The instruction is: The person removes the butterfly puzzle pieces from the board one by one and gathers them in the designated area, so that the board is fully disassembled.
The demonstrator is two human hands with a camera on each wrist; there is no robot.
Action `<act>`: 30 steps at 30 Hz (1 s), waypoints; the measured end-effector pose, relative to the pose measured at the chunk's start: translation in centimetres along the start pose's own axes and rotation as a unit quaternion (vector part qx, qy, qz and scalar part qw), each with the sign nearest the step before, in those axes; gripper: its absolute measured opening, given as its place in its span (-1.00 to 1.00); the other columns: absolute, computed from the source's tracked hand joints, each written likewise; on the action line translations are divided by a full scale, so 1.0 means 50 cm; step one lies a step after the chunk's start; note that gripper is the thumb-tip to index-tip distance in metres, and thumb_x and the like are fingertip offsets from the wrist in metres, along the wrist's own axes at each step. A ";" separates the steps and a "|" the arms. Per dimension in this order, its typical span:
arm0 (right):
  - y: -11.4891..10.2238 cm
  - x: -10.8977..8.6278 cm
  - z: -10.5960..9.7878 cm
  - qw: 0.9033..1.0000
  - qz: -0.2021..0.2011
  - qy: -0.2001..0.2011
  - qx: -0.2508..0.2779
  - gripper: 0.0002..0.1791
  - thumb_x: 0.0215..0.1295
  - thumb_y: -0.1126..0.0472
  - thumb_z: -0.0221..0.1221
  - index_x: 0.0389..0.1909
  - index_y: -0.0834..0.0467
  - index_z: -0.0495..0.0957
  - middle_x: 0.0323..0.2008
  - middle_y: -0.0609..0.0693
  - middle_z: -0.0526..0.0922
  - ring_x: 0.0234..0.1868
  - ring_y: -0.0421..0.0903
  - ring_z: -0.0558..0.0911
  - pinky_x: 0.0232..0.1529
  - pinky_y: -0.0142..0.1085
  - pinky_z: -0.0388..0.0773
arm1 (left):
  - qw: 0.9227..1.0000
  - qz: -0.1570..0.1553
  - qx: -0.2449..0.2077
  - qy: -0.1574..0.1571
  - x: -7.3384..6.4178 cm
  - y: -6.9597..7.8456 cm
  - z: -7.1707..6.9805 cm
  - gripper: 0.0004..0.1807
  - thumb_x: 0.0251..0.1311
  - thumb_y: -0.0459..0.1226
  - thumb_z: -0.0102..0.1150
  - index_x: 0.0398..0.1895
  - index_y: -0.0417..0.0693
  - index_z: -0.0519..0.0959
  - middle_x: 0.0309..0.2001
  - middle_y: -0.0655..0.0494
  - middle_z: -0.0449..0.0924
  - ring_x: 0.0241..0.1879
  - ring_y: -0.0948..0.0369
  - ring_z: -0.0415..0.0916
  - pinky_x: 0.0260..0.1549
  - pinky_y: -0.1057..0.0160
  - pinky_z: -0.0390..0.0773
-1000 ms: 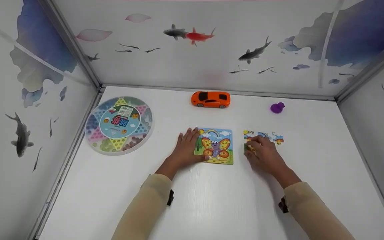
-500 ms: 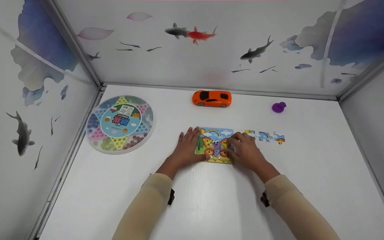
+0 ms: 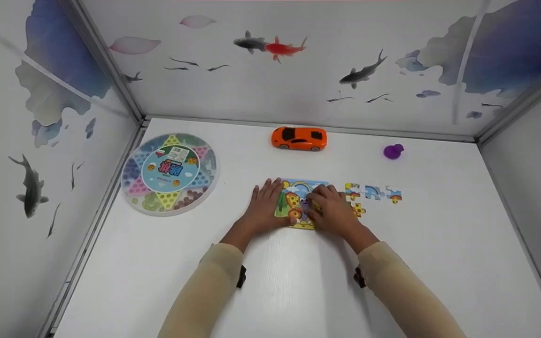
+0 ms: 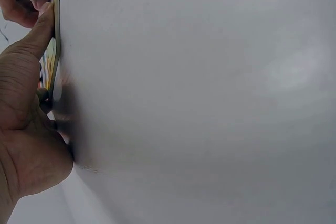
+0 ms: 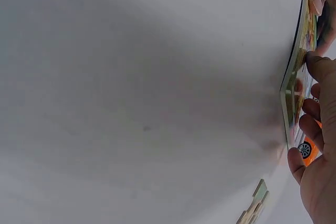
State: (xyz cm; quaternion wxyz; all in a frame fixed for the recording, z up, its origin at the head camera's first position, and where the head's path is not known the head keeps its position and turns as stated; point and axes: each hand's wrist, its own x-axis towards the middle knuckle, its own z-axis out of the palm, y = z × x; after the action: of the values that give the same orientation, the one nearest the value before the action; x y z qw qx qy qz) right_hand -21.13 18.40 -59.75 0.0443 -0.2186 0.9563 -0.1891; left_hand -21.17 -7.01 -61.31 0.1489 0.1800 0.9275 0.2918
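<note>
A square butterfly jigsaw puzzle (image 3: 296, 187) lies flat on the white table in the head view. My left hand (image 3: 265, 206) rests along its left side, fingers extended, the thumb pressing near the lower edge. Over the middle and right of the picture is my right hand (image 3: 334, 212), with bent fingertips and thumb on the surface. Whether a piece sits between them is hidden. Loose puzzle pieces (image 3: 372, 192) lie to the right, including a yellow one (image 3: 359, 209) partly behind the right hand. The right wrist view shows the right thumb (image 5: 320, 67) touching the puzzle.
A round marble board game (image 3: 169, 174) stands at the left of the table. An orange toy car (image 3: 299, 139) is near the back wall, and a small purple toy duck (image 3: 393, 151) sits at the back right. Printed walls enclose the table on three sides.
My right hand has moved left from the loose pieces onto the puzzle, uncovering the loose pieces at the right. The left hand stays on the puzzle's left side.
</note>
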 end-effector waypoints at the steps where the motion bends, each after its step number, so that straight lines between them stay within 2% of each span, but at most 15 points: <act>1: -0.002 0.002 0.000 1.000 -0.002 -0.001 0.002 -0.50 0.58 -0.08 0.35 0.37 0.07 0.67 0.28 0.08 0.63 0.32 0.14 0.53 0.36 0.25 0.50 | 1.000 -0.002 -0.002 -0.002 0.002 -0.001 0.001 0.27 0.34 0.31 0.37 0.85 -0.04 -0.08 0.87 0.03 -0.20 0.86 -0.04 -0.37 0.79 -0.22 -0.38; 6: -0.017 0.010 0.000 1.000 -0.004 -0.007 0.007 -0.53 0.58 0.00 0.35 0.39 0.07 0.66 0.29 0.09 0.63 0.33 0.15 0.52 0.32 0.26 0.49 | 1.000 -0.001 0.004 -0.005 0.005 0.000 0.001 0.27 0.34 0.32 0.37 0.85 -0.04 -0.08 0.87 0.02 -0.20 0.86 -0.05 -0.36 0.79 -0.23 -0.37; 10: -0.032 0.018 -0.001 1.000 0.006 -0.013 -0.012 -0.54 0.57 0.05 0.36 0.40 0.03 0.65 0.31 0.10 0.60 0.34 0.17 0.51 0.30 0.34 0.51 | 1.000 0.001 0.017 -0.001 0.000 0.005 -0.004 0.26 0.35 0.32 0.36 0.85 -0.05 -0.07 0.86 0.01 -0.17 0.86 -0.07 -0.33 0.79 -0.24 -0.32; 19: -0.082 0.045 -0.015 0.994 0.072 -0.081 -0.032 -0.45 0.47 0.20 0.42 0.43 -0.02 0.55 0.36 0.15 0.44 0.38 0.26 0.38 0.33 0.52 0.41 | 1.000 -0.001 0.012 0.001 -0.007 0.009 -0.009 0.22 0.37 0.29 0.35 0.84 -0.07 -0.04 0.86 -0.01 -0.16 0.85 -0.08 -0.32 0.79 -0.26 -0.32; 30: -0.100 0.071 -0.020 0.985 0.110 -0.125 -0.050 -0.44 0.45 0.22 0.43 0.41 -0.01 0.51 0.38 0.23 0.39 0.43 0.31 0.32 0.41 0.64 0.29 | 1.000 0.002 0.008 0.004 -0.005 0.003 -0.004 0.24 0.36 0.32 0.34 0.84 -0.07 -0.04 0.86 0.01 -0.16 0.86 -0.06 -0.33 0.79 -0.24 -0.33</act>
State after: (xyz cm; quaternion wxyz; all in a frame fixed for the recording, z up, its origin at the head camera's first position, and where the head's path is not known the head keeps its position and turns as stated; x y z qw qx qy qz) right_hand -22.50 13.03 -56.92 0.1729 -0.1361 0.9696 -0.1067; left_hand -21.00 -7.07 -61.01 0.1434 0.1820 0.9299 0.2856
